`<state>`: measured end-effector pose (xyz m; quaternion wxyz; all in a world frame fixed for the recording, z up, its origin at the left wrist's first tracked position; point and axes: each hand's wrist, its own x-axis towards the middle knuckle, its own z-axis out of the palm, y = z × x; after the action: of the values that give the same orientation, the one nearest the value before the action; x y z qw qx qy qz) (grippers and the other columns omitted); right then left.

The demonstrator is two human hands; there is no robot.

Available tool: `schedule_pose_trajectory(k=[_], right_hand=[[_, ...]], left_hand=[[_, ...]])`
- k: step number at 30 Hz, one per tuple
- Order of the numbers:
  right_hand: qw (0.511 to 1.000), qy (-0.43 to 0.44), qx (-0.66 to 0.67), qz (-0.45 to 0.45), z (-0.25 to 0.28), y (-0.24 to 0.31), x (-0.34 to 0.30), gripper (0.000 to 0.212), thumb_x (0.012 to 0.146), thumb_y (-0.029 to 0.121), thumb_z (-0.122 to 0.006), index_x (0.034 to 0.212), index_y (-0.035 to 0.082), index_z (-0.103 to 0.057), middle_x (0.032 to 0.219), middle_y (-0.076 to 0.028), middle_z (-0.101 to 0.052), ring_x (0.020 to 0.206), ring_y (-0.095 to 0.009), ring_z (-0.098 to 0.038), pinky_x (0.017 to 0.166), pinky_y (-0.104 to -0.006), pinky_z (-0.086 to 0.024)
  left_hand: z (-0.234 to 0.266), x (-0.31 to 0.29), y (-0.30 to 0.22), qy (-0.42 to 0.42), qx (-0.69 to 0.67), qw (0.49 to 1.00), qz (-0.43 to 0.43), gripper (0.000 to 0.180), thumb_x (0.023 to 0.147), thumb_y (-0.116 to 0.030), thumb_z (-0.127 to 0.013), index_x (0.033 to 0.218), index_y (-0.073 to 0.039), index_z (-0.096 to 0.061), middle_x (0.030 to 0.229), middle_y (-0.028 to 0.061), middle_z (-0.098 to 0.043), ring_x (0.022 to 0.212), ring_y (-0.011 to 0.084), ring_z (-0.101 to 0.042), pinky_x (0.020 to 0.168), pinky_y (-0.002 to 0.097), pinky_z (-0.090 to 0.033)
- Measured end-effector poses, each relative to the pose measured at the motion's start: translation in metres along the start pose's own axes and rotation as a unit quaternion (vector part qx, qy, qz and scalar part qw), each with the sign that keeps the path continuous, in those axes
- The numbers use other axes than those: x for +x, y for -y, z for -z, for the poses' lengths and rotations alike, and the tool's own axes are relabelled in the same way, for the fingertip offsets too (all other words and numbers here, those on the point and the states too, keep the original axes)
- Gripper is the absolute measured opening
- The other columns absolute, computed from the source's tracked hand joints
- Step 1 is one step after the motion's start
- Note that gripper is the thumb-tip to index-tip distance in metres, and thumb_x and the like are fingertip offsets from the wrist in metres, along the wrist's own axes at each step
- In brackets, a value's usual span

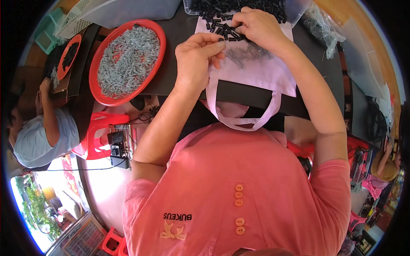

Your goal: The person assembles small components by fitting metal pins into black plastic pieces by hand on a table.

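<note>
My left hand [195, 59] is closed in a pinch above a pale lilac cloth tote bag [260, 74] lying on the dark table. A small black piece [221, 39] shows at its thumb and index fingertips. My right hand [259, 27] is closed too, its fingertips bent down among loose black cylinder-like pieces [222, 29] spread on the bag; whatever they grip is hidden. Between the hands and the bag's handles [239, 123] lies a small heap of thin grey metal parts [245, 54], possibly springs. The bag's handles hang over the table's near edge.
Left of my hands, a round red tray [93, 81] holds a large pile of grey metal parts. A clear bin [297, 13] with more black pieces stands behind. Crumpled clear plastic [326, 32] lies at right. Another person [45, 132] works at far left beside a red stool [96, 132].
</note>
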<state>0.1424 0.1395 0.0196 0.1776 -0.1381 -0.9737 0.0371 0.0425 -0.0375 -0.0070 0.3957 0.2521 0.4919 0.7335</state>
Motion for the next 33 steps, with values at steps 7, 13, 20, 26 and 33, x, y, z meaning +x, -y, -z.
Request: schedule_pose_trajectory(k=[7, 13, 20, 26, 33], right_hand=[[0.999, 0.031, -0.035, 0.023, 0.005, 0.003, 0.008, 0.010, 0.071, 0.010, -0.063, 0.080, 0.007, -0.063, 0.083, -0.008, -0.060, 0.081, -0.030, -0.061, 0.067, -0.0415, -0.047], [0.993, 0.071, -0.090, -0.012, 0.000, 0.009, 0.017, 0.011, 0.069, 0.008, -0.062, 0.079, 0.005, -0.065, 0.087, -0.011, -0.065, 0.081, -0.034, -0.064, 0.067, -0.0444, -0.050], [0.994, 0.042, -0.090, -0.048, 0.001, 0.021, 0.019, 0.013, 0.064, 0.006, -0.061, 0.072, 0.000, -0.069, 0.075, -0.021, -0.067, 0.072, -0.036, -0.068, 0.060, -0.0450, -0.052], [0.989, 0.096, -0.087, -0.068, 0.000, 0.023, 0.020, 0.014, 0.066, 0.003, -0.058, 0.077, 0.003, -0.066, 0.079, -0.018, -0.066, 0.076, -0.037, -0.065, 0.063, -0.0465, -0.050], [0.995, -0.075, 0.049, -0.034, -0.003, 0.011, -0.006, 0.013, 0.074, 0.007, -0.063, 0.086, 0.002, -0.065, 0.079, -0.013, -0.067, 0.069, -0.027, -0.065, 0.061, -0.0354, -0.049]], left_hand=[[-0.001, 0.000, 0.003, -0.004, -0.016, 1.000, 0.004, 0.014, 0.082, 0.003, -0.064, 0.094, 0.008, -0.061, 0.077, 0.0118, -0.064, 0.060, 0.0137, -0.058, 0.050, 0.0225, -0.043], [-0.003, 0.000, 0.001, -0.009, -0.026, 1.000, -0.004, 0.012, 0.080, 0.004, -0.066, 0.090, 0.008, -0.062, 0.071, 0.0089, -0.062, 0.055, 0.0114, -0.056, 0.047, 0.0212, -0.041], [-0.003, 0.001, 0.003, -0.009, -0.026, 1.000, -0.004, 0.012, 0.080, 0.004, -0.066, 0.090, 0.008, -0.063, 0.071, 0.0088, -0.063, 0.055, 0.0114, -0.056, 0.047, 0.0213, -0.041], [-0.002, 0.001, 0.004, -0.008, -0.024, 1.000, -0.012, 0.011, 0.079, 0.004, -0.066, 0.089, 0.008, -0.063, 0.069, 0.0090, -0.063, 0.054, 0.0117, -0.056, 0.046, 0.0216, -0.041], [-0.004, 0.002, 0.006, 0.005, -0.011, 1.000, -0.020, 0.010, 0.078, 0.004, -0.067, 0.088, 0.007, -0.064, 0.068, 0.0085, -0.063, 0.053, 0.0118, -0.055, 0.045, 0.0217, -0.040]])
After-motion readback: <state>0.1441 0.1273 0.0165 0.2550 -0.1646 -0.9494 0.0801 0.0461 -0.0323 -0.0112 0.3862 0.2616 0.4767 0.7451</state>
